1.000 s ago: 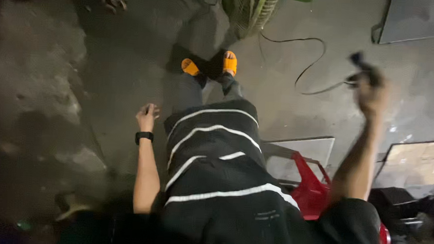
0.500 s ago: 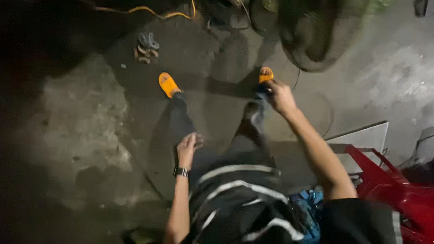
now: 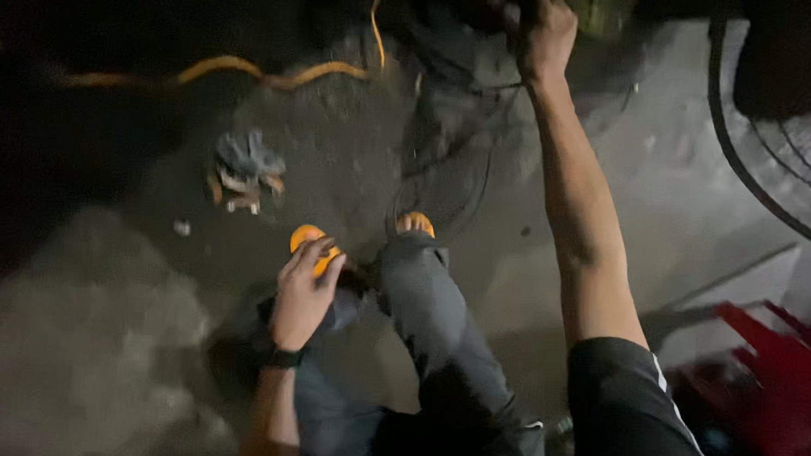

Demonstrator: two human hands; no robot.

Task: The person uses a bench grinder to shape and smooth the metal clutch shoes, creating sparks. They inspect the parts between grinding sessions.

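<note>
I look down at my own legs in grey trousers (image 3: 437, 331) and orange sandals (image 3: 310, 242) on a dim concrete floor. My left hand (image 3: 302, 292), a dark band on its wrist, hangs over my left knee with the fingers loosely apart and nothing in it. My right arm stretches far forward. My right hand (image 3: 543, 32) is closed around something dark at the top of the view; what it grips is too dark to tell. A dark cable (image 3: 468, 180) runs along the floor below that hand.
An orange-yellow hose or cord (image 3: 247, 70) curves across the floor at the upper left. A small heap of rags or scraps (image 3: 245, 171) lies left of my feet. A fan's round wire guard (image 3: 778, 174) stands at the right, a red plastic stool (image 3: 782, 368) beneath it.
The view has swung forward and up the floor. My right hand has reached from near my right foot far out ahead. My left hand stays over the knee.
</note>
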